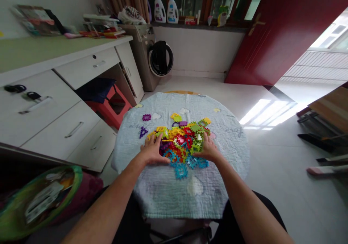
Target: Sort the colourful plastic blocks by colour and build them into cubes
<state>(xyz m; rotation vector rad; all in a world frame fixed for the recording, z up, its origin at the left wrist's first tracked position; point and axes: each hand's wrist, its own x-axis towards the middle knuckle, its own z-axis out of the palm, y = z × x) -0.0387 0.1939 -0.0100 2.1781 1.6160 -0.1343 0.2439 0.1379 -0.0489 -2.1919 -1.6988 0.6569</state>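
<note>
Hands placed flat on either side of a heap of interlocking plastic tiles (pixel 181 142), seen from above on a small round table draped with a pale quilted cloth (pixel 168 193). Left hand (pixel 152 150) palm down at the heap's left edge, fingers spread and extended, tips touching yellow and purple pieces. Right hand (pixel 208 149) palm down at the heap's right edge, fingers loosely spread over green and red pieces, nothing pinched or lifted. Heap centred on the cloth between the two hands, mixed red, yellow, green, orange and purple, with blue tiles (pixel 187 164) spilling toward the near side. Stray pieces apart from the heap: purple square tile (pixel 146 117) and purple triangle tile (pixel 143 132) to the left, yellow tile (pixel 206 120) just beyond the right hand. White drawer unit (pixel 54 117) to the left, red stool (pixel 111 106) beneath it, washing machine (pixel 152 55) against the far wall, red door (pixel 280 30) on the right.
</note>
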